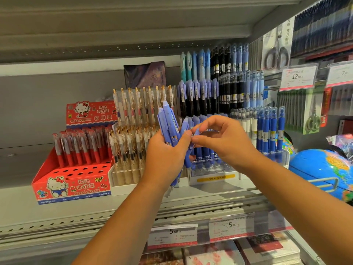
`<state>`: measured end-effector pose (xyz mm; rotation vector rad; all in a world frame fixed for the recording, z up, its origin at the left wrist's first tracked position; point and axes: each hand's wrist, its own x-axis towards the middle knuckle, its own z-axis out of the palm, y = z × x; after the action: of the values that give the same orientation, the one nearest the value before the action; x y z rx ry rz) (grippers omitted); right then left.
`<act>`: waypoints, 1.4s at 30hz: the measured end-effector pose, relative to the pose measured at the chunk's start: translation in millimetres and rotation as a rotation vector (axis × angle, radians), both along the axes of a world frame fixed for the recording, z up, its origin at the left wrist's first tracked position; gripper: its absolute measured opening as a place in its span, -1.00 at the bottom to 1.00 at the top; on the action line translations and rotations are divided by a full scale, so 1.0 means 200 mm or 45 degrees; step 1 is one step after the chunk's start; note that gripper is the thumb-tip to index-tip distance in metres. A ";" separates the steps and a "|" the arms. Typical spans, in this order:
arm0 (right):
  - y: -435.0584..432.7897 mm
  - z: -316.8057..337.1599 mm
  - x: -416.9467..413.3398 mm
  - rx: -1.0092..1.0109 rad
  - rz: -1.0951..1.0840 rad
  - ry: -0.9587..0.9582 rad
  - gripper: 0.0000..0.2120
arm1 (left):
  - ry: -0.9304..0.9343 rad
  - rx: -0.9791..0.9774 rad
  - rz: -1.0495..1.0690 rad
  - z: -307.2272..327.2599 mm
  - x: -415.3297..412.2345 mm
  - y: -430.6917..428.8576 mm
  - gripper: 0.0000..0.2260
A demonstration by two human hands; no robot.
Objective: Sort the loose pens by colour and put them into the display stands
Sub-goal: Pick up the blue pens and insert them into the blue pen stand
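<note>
My left hand (165, 150) grips a bundle of several blue pens (168, 123), held upright in front of the shelf. My right hand (219, 138) pinches one blue pen (195, 133) of that bundle between thumb and fingers, right next to my left thumb. Behind the hands stands a tiered clear display stand (214, 169) holding blue and black pens. Left of it is a stand of clear pens with gold clips (131, 131). The red Hello Kitty stand (72, 180) at the left holds red pens and shows several vacant holes.
A blue globe (324, 169) sits on the shelf at the right. Packaged scissors (277, 52) and price tags (298, 77) hang above it. The shelf's front rail (191, 215) carries more price labels, with notebooks below.
</note>
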<state>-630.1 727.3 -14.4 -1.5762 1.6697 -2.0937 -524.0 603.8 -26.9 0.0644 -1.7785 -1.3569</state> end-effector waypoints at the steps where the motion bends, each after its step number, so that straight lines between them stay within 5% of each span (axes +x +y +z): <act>1: 0.00 0.00 0.00 -0.011 -0.009 -0.020 -0.84 | -0.002 0.007 0.007 0.00 0.00 0.00 -0.95; 8: 0.04 0.05 -0.07 -0.223 -0.042 -0.147 -0.70 | -0.015 -0.024 0.028 0.01 0.02 0.01 -0.75; 17: 0.06 0.09 -0.12 -0.500 -0.250 -0.113 -0.56 | -0.061 -0.027 -0.054 0.01 0.00 0.01 -0.82; 29: 0.04 0.06 -0.14 -0.292 -0.403 0.031 -0.53 | -0.018 0.045 -0.167 0.00 0.00 0.01 -0.68; 42: 0.02 0.03 -0.17 0.079 -0.668 0.149 -0.63 | -0.036 0.127 -0.247 0.01 0.02 0.02 -0.94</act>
<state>-664.7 730.9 -7.6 -1.3740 2.3780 -2.1542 -520.9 607.4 -25.0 -0.0365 -1.7762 -1.5901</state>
